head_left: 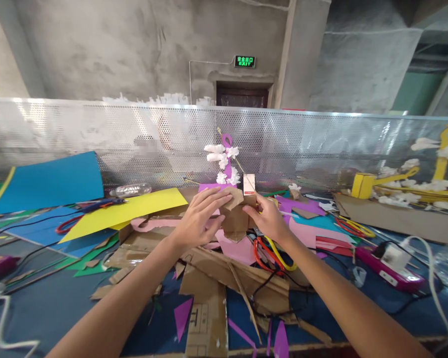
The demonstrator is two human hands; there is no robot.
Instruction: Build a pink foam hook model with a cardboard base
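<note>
Before me stands a small brown cardboard box (236, 221) with a folded cardboard flap (234, 197) at its top. My left hand (199, 216) reaches to it from the left, fingers stretched out with the tips at the flap and the thumb apart below. With thumb and fingers, my right hand (266, 217) grips the box's right edge. A white card-like piece (249, 184) sticks up just behind the box. Behind my hands rises a purple paper strip (228, 166) with white tissue tufts (223, 158) on it.
Cardboard scraps (205, 313) cover the front of the table. Scissors with red and yellow handles (274, 253) lie right of the box. Yellow paper (134, 211) and blue sheets (59, 181) lie left. A purple power strip (390, 268) sits right. A perforated metal screen (153, 144) stands behind.
</note>
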